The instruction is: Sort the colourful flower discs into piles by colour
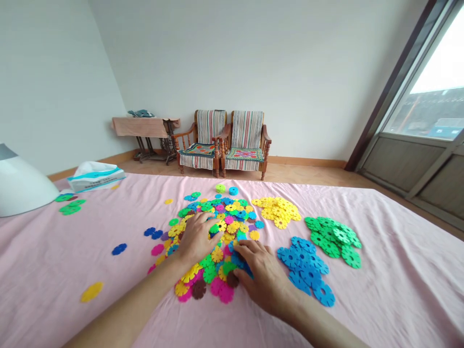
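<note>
A mixed heap of plastic snowflake discs (217, 253) in several colours lies in the middle of the table. My left hand (197, 237) rests over the heap's left side, fingers and thumb apart, near a green disc and a dark blue one. At the heap's right edge, my right hand (266, 270) has its fingers curled, with blue snowflake discs (239, 259) between fingers and thumb; the palm side is hidden. To the right of that hand sits a pile of blue discs (308, 268). Beyond it are a green pile (333, 237) and a yellow pile (277, 210).
Pink cloth (398, 270) covers the table. Loose discs lie at left, including a yellow one (92, 292) and dark blue ones (119, 249). A tissue pack (96, 176) and a white rounded object (21, 186) stand at far left. Two chairs (223, 140) face the table.
</note>
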`<state>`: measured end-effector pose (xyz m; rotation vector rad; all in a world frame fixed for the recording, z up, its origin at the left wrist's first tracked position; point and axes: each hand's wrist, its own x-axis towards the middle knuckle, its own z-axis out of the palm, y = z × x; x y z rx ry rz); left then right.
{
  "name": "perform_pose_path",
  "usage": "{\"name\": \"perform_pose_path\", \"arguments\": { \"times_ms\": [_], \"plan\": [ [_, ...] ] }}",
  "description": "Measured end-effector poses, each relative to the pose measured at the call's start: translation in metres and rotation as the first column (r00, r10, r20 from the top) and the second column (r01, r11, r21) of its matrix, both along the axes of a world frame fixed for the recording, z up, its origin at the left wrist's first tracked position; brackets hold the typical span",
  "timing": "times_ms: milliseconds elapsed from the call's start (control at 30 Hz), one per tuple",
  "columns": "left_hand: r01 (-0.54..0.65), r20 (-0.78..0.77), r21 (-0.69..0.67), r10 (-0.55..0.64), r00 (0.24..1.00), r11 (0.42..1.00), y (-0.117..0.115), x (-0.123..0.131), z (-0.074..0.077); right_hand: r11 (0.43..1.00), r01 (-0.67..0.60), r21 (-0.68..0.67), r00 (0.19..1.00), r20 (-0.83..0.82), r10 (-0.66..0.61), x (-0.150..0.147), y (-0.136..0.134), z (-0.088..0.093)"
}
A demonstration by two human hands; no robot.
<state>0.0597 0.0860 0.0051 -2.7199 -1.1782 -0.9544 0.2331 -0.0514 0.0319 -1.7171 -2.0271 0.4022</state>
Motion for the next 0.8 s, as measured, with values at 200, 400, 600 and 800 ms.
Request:
{"name": "perform_pose_path", "arguments": {
  "times_ms": [200,400,600,800],
  "plan": [
    [-0.004,-0.031,-0.053,0.002,1.000,0.999,-0.004,0.003,-0.003,0.997,-0.059,0.042,0.997,-0.044,0.061,0.005,0.000,-0.002],
    [0.051,-0.034,-0.014,-0.051,0.998,0.999,-0.007,0.005,0.003,0.998,-0.054,0.040,0.998,-0.022,0.055,0.004,0.002,-0.003],
    [0.043,-0.027,0.061,-0.041,0.999,0.997,-0.007,0.005,0.006,0.997,-0.055,0.049,0.998,-0.010,0.056,0.005,0.001,-0.007],
    [0.121,0.206,0.065,-0.132,0.970,0.991,-0.013,0.009,0.011,0.994,-0.009,0.112,0.997,-0.076,0.017,0.006,0.004,-0.011]
  ]
}}
